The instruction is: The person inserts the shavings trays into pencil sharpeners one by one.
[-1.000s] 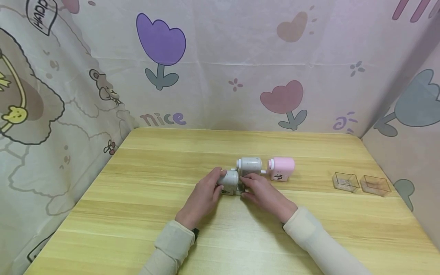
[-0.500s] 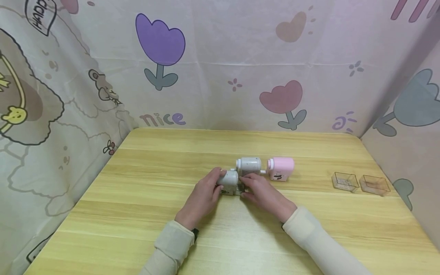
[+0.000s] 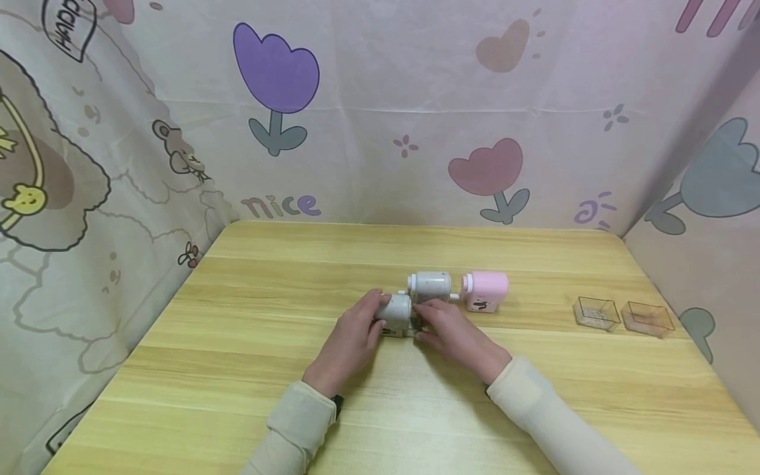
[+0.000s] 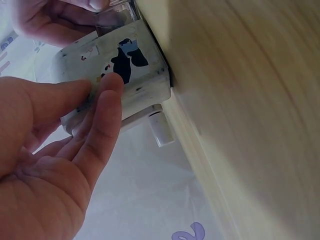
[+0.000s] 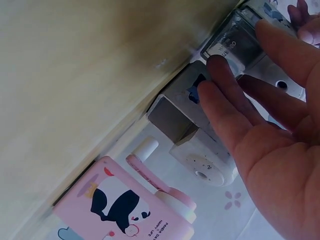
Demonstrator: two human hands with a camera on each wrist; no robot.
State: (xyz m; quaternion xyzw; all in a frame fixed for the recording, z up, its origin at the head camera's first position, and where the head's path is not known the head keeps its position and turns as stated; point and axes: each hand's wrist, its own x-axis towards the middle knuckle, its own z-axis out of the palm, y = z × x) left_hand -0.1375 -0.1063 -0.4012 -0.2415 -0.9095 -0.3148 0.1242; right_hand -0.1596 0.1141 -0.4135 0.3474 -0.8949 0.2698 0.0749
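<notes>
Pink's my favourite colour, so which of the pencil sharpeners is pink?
The panda-print crank sharpener standing farthest right of the three; its pink body sets it apart from the front grey sharpener and the rear grey sharpener.

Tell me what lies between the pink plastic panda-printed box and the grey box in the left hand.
The right wrist view shows a second grey plastic box, the right hand and a clear plastic container.

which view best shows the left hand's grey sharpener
The left wrist view: the grey sharpener appears large, printed side visible. The head view shows it small, partly covered by the left hand; right wrist shows it partly behind the right hand.
</notes>
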